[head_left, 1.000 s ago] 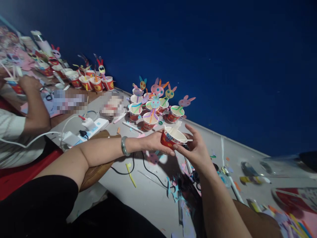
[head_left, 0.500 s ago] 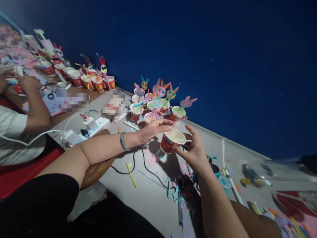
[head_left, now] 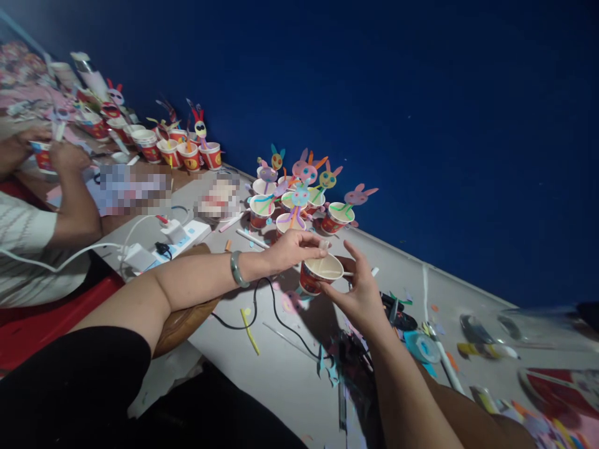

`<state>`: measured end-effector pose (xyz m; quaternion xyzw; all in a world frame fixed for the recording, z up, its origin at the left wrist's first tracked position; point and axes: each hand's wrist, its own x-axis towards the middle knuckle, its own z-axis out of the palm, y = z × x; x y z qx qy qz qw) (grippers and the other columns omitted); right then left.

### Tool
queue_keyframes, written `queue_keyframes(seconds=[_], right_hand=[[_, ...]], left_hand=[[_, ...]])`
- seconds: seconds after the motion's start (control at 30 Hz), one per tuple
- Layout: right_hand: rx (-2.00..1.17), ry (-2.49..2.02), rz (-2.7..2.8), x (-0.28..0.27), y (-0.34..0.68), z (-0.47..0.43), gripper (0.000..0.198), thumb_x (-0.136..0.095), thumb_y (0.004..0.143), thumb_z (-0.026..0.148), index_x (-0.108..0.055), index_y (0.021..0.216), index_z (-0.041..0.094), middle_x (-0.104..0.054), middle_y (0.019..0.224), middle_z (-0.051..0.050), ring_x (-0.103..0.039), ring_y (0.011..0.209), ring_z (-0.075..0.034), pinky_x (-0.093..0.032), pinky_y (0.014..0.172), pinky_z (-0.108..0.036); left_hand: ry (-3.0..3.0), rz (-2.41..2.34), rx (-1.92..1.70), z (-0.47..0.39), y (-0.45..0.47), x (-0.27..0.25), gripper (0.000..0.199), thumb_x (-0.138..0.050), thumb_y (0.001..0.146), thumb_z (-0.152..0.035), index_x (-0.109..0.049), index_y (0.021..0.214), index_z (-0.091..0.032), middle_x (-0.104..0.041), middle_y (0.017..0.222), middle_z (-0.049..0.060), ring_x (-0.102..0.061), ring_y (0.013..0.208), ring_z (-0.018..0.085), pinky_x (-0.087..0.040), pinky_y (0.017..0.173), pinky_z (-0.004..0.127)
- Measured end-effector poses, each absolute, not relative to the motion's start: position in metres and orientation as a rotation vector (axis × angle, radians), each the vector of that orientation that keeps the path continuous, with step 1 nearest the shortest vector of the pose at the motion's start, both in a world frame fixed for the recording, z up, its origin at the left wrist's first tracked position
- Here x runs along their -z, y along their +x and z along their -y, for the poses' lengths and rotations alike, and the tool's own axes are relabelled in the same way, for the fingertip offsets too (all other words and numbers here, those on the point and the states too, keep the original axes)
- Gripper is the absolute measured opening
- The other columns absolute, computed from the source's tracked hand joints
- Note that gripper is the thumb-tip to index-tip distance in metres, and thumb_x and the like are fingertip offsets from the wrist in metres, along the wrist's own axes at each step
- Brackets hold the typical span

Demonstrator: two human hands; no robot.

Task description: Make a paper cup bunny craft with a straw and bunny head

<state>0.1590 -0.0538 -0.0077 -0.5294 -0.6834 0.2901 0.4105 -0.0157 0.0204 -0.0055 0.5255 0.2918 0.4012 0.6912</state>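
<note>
My right hand point(head_left: 364, 292) grips a red paper cup point(head_left: 311, 280) at its right side, thumb low in front and fingers behind. The index finger sticks up apart from the cup. A thin white piece crosses the cup's inside and pokes out at the right. At the far left of the rim, my left hand point(head_left: 296, 248) pinches a small clear strip point(head_left: 324, 244); its lower end reaches the cup's opening. What the strip is made of I cannot make out. Just behind stand several red cups with paper rabbit figures point(head_left: 300, 197) on them.
A pink paper rabbit face point(head_left: 291, 302) lies under the cup. A black cable point(head_left: 255, 305), a yellow pipe cleaner point(head_left: 250, 332) and blue paper scraps point(head_left: 330, 368) lie nearer. Left are a power strip point(head_left: 189, 240) and a co-worker's arm point(head_left: 77, 199). A tape roll point(head_left: 423, 346) is right.
The cup and both hands have moved slightly left in view. My left fingers have come down from above the rim, and the clear strip now sits lower in their pinch.
</note>
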Motion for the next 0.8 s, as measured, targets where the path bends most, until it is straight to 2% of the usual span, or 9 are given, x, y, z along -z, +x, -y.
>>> queue_keyframes(seconds=[0.2, 0.4, 0.67, 0.8], right_hand=[[-0.623, -1.362, 1.741, 0.008, 0.151, 0.06, 0.091, -0.08, 0.072, 0.041, -0.033, 0.147, 0.02, -0.069, 0.113, -0.015, -0.068, 0.101, -0.028, -0.054, 0.089, -0.046], [-0.553, -1.364, 1.791, 0.01, 0.146, 0.065, 0.088, -0.077, 0.074, 0.045, -0.033, 0.147, 0.022, -0.069, 0.111, -0.013, -0.069, 0.094, -0.026, -0.056, 0.082, -0.043], [-0.577, -1.384, 1.895, 0.002, 0.152, 0.066, 0.094, -0.077, 0.072, 0.053, -0.033, 0.149, 0.023, -0.071, 0.11, -0.013, -0.07, 0.093, -0.027, -0.056, 0.081, -0.042], [-0.697, -1.426, 1.955, -0.006, 0.165, 0.064, 0.084, -0.079, 0.068, 0.058, -0.049, 0.139, 0.024, -0.071, 0.116, -0.013, -0.07, 0.097, -0.028, -0.056, 0.083, -0.042]], left_hand=[[1.331, -0.773, -0.904, -0.02, -0.018, 0.002, 0.029, -0.082, 0.065, -0.034, -0.069, 0.076, -0.011, -0.065, 0.072, 0.0, -0.057, 0.067, 0.009, -0.044, 0.065, 0.023], [1.332, -0.79, -0.886, -0.018, -0.019, -0.002, 0.031, -0.085, 0.058, -0.032, -0.066, 0.07, -0.011, -0.063, 0.066, -0.002, -0.055, 0.063, 0.009, -0.043, 0.063, 0.023], [1.36, -0.752, -0.812, -0.018, -0.019, -0.002, 0.029, -0.083, 0.061, -0.033, -0.066, 0.068, -0.011, -0.061, 0.064, -0.002, -0.054, 0.061, 0.008, -0.042, 0.061, 0.023], [1.378, -0.74, -0.775, -0.02, -0.018, 0.002, 0.034, -0.085, 0.057, -0.036, -0.065, 0.068, -0.01, -0.06, 0.063, -0.002, -0.053, 0.061, 0.008, -0.042, 0.061, 0.023]])
